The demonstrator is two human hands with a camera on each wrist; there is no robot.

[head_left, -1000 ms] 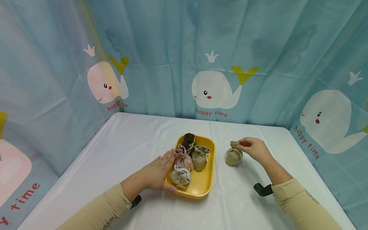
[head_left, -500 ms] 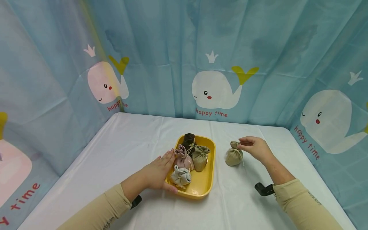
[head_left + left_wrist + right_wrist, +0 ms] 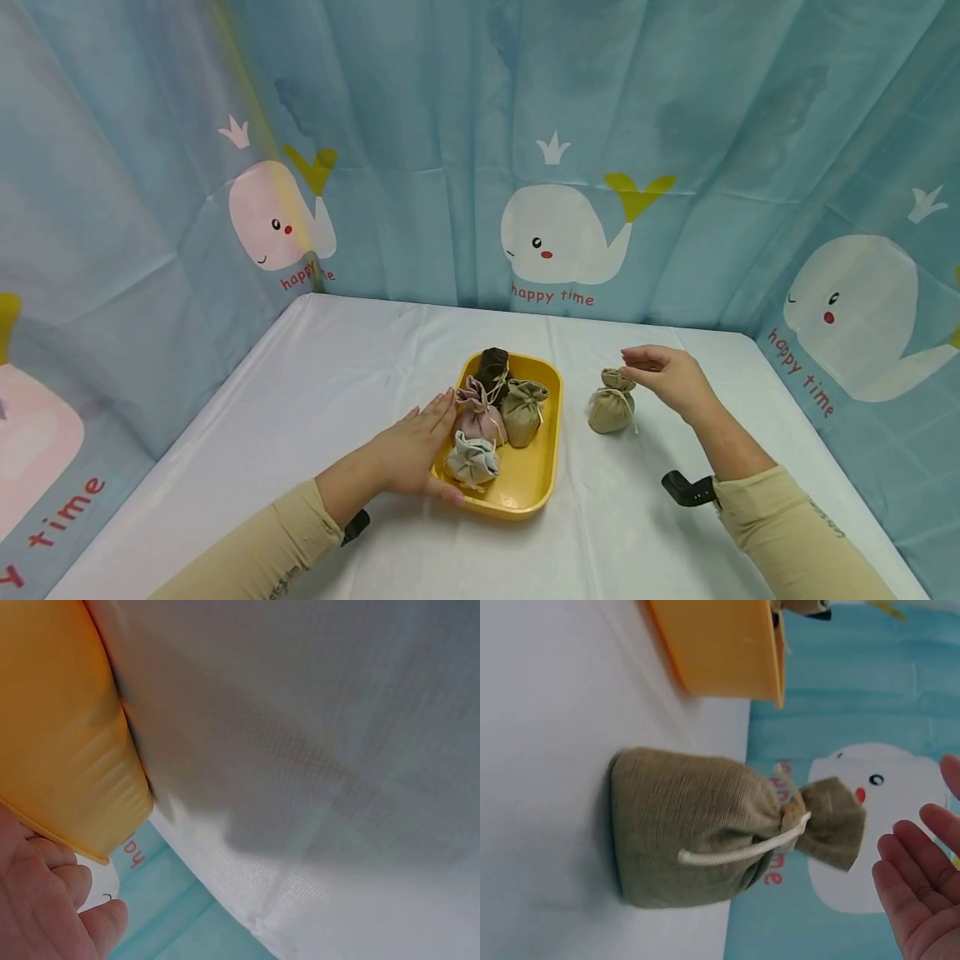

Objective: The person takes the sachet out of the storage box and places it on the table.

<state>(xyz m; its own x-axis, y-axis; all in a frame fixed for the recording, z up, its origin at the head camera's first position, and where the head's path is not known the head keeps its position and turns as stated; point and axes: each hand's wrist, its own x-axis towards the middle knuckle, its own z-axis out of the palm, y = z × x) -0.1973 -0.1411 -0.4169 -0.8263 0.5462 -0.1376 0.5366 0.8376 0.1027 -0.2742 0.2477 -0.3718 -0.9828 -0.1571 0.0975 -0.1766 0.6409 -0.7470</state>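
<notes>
My left hand (image 3: pixel 412 446) lies along the left rim of a yellow tray (image 3: pixel 521 487), fingers straight, thumb at the near corner. In the left wrist view its fingers touch the tray's side. Several small drawstring pouches are in the tray: a dark brown one (image 3: pixel 492 368), a pink one (image 3: pixel 477 418), an olive one (image 3: pixel 523 417) and a light grey one (image 3: pixel 472 460). Another olive drawstring pouch (image 3: pixel 611 408) stands upright on the table, right of the tray. Beside its tied top is my right hand (image 3: pixel 671 379), fingers loosely extended; the right wrist view shows a gap between them.
A white cloth (image 3: pixel 360 358) covers the table. Behind and at both sides hangs a blue curtain (image 3: pixel 405 233) printed with whales. A black wrist mount (image 3: pixel 686 490) sticks out by the right sleeve, and another dark one (image 3: pixel 356 527) by the left.
My right hand has let go of the olive pouch's top and its fingers have spread and lifted slightly. The pouch stays standing. The left hand and the tray have not moved.
</notes>
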